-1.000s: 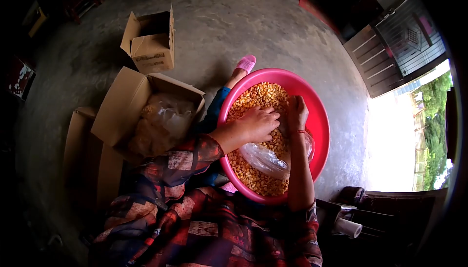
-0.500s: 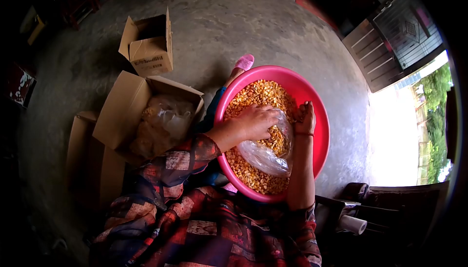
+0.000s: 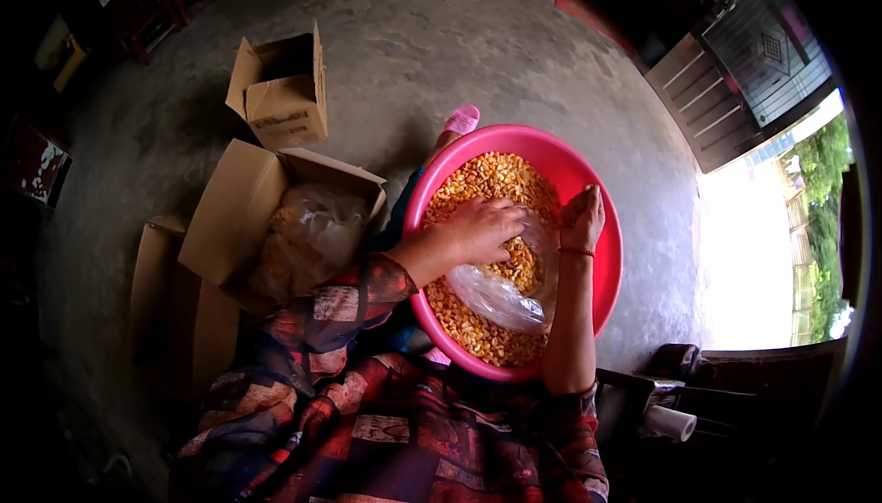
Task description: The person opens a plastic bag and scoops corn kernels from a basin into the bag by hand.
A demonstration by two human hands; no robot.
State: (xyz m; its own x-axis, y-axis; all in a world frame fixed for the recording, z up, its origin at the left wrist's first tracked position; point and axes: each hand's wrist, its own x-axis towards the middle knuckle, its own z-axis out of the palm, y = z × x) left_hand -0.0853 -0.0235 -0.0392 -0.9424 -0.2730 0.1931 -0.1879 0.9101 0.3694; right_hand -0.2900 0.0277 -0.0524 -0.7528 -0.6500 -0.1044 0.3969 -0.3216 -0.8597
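A pink basin (image 3: 608, 246) holds many orange-yellow corn kernels (image 3: 491, 177). Lying on the kernels is a clear plastic bag (image 3: 501, 301), its mouth turned up, with kernels showing inside. My left hand (image 3: 487, 229) reaches in from the left, its bent fingers closed on the upper edge of the bag. At the basin's right side my right hand (image 3: 583, 218) is curled, raised a little over the kernels and the bare pink wall; whatever its fingers hold is too hidden to make out. A red string circles the right wrist.
An open cardboard box (image 3: 234, 214) with filled plastic bags (image 3: 317, 227) stands left of the basin. Behind it is another open box (image 3: 287, 113), and a further carton (image 3: 156, 292) is at far left. A white roll (image 3: 671, 423) lies at lower right.
My right hand has moved off the bag toward the basin's right wall and curled up. My left hand has shifted slightly and now grips the bag's edge, which stands more open.
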